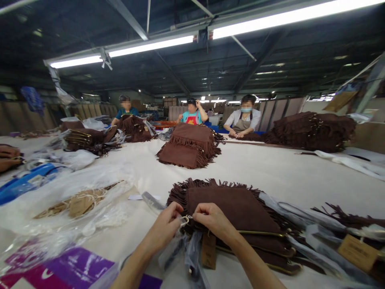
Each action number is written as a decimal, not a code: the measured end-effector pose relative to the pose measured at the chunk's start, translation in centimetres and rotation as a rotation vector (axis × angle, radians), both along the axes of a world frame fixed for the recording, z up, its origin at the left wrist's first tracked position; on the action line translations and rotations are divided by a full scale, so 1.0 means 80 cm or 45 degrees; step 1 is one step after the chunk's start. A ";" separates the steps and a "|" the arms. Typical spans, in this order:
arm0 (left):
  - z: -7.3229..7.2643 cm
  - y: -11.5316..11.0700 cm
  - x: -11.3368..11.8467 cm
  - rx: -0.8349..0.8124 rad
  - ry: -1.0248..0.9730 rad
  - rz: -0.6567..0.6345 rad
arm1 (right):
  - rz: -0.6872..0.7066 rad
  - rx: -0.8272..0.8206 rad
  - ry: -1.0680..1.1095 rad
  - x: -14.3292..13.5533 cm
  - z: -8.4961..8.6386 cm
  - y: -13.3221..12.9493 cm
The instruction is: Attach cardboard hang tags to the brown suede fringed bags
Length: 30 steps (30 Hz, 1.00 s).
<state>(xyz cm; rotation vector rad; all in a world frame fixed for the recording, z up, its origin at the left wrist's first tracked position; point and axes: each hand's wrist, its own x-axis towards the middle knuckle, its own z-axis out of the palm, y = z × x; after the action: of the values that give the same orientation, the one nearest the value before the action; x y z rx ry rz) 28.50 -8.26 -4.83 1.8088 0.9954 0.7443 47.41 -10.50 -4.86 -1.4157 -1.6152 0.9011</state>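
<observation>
A white swoosh logo, like a sports brand's mark, stands on the purple and pink plastic packet [60, 269] at the near left edge of the table [270, 168]; no lettering beside it can be read; the brown cardboard hang tag [357, 253] at the right carries faint print too small to make out; the tan paper tags in the clear bag [78, 204] show no legible words.

A dark brown suede fringed bag [237, 208] is laid flat on top of a stack of like bags on the white worktop [270, 168], its fringe spread along the far edge. A small metal ring [185, 220] at its near corner is pinched between both hands, and a brown paper tag [208, 251] hangs below.
</observation>
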 end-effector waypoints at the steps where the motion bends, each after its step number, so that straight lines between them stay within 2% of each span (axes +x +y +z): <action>1: -0.001 0.000 0.000 -0.010 -0.021 0.000 | 0.003 0.004 -0.009 0.000 0.000 0.000; 7: -0.005 0.001 0.003 -0.089 -0.134 -0.005 | 0.007 0.041 -0.060 -0.001 -0.002 0.001; 15: 0.002 -0.008 0.005 -0.068 -0.144 0.011 | -0.011 0.099 -0.156 -0.005 -0.005 0.000; 19: 0.005 -0.007 0.005 -0.135 -0.181 0.028 | -0.015 0.113 -0.221 -0.007 -0.004 -0.002; 23: -0.007 -0.001 0.008 -0.193 -0.182 0.150 | -0.036 0.110 -0.292 -0.009 -0.004 -0.002; 27: -0.027 0.007 0.015 -0.203 -0.133 0.096 | -0.056 0.103 -0.352 -0.010 -0.002 -0.002; 30: -0.034 0.012 0.017 -0.134 -0.085 0.085 | -0.063 0.100 -0.377 -0.011 -0.002 -0.002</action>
<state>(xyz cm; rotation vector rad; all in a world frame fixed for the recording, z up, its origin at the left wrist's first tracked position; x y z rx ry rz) 29.86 -7.29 -7.56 1.6567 1.0359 0.7736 46.55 -10.66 -5.00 -1.5826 -1.8012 0.6132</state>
